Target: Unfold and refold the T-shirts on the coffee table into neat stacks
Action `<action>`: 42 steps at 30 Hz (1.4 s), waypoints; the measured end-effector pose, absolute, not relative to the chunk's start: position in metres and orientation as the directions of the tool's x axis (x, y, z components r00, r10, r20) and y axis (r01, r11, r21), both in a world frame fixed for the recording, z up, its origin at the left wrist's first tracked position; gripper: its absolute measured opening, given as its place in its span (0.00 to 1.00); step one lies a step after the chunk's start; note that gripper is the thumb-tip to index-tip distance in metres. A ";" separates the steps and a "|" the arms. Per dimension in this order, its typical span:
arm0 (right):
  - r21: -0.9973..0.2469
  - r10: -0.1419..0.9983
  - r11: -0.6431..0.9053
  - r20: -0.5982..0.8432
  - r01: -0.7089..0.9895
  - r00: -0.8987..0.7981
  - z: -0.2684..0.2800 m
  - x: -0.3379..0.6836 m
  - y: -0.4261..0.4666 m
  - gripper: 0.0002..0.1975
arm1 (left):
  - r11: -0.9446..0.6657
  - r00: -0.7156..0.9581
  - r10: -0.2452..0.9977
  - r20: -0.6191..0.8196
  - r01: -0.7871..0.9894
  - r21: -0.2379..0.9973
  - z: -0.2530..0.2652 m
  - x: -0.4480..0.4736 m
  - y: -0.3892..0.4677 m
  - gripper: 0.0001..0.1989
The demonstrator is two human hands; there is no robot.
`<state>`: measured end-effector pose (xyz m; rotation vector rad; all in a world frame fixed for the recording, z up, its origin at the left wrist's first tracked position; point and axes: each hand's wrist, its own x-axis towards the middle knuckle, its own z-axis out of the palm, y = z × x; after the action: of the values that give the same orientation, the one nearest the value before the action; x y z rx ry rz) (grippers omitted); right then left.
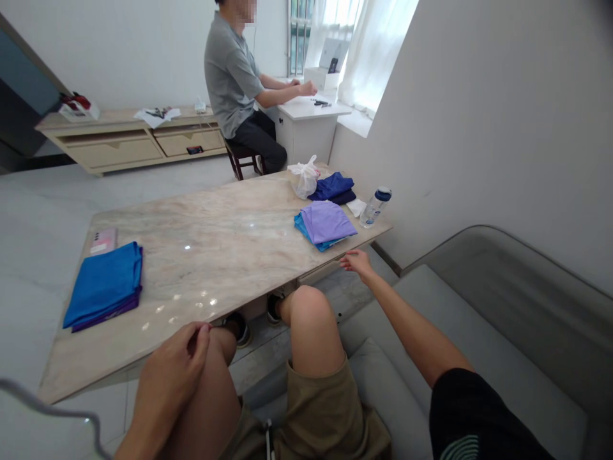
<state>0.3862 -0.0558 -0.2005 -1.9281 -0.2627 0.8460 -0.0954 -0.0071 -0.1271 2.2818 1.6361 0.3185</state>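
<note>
My left hand [175, 364] is over my left thigh with its fingers curled in and the thumb close to the index finger; nothing shows in it. My right hand [355, 262] hovers at the table's near edge, fingers loosely stretched and holding nothing. Just beyond it lies a folded lilac cloth [328, 222] on top of a folded light-blue cloth [301, 223]. Behind these sits a folded dark-blue cloth [334, 186]. On the table's left end, a folded bright-blue cloth [103, 281] rests on a purple one [108, 314].
The marble-patterned table [205, 236] also carries a pink phone-like object [104, 240], a white plastic bag [305, 177], a tissue [355, 207] and a water bottle [376, 207]. A grey sofa [460, 338] is on my right. Another person [234, 76] sits at a white desk [306, 110].
</note>
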 end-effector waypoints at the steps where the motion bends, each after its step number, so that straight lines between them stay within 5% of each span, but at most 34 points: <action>1: -0.844 0.529 -0.513 -0.456 -0.158 0.716 -0.200 0.380 -0.066 0.08 | -0.289 0.316 0.949 -0.007 0.878 0.382 -0.127 -0.096 -0.006 0.21; 4: -0.865 0.678 -0.501 -0.408 -0.022 0.612 -0.184 0.349 -0.088 0.08 | -0.252 0.287 0.957 -0.030 0.880 0.402 -0.124 -0.096 -0.004 0.21; 9: -0.880 0.951 -0.180 -0.041 0.439 0.308 -0.150 0.259 -0.108 0.22 | -0.242 0.292 0.956 -0.042 0.858 0.454 -0.114 -0.086 -0.011 0.19; 16: -0.541 0.992 -0.043 0.076 0.840 0.100 -0.155 0.194 -0.100 0.21 | -0.286 0.309 0.951 0.027 0.839 0.462 -0.119 -0.080 -0.029 0.16; 25: -0.323 0.993 -0.002 0.109 0.946 0.039 -0.140 0.160 -0.079 0.16 | -0.279 0.295 0.954 0.047 0.821 0.498 -0.116 -0.112 -0.030 0.14; 31: -0.162 0.989 0.025 0.149 0.986 -0.001 -0.133 0.123 -0.083 0.15 | -0.004 0.023 0.999 -0.048 0.932 0.362 -0.110 -0.126 -0.036 0.17; 37: -0.293 0.980 0.018 0.196 0.956 0.041 -0.141 0.134 -0.093 0.14 | -0.107 0.071 0.992 0.101 0.902 0.418 -0.121 -0.154 -0.053 0.18; 42: -0.397 0.984 0.004 0.164 0.918 0.066 -0.140 0.147 -0.087 0.15 | 0.034 -0.021 0.999 -0.028 0.763 0.646 -0.128 -0.188 -0.035 0.19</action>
<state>0.1468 -0.0870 -0.1396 -1.9540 -1.8918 0.2269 -0.1878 -0.0346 -0.1278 1.7789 1.8357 0.6440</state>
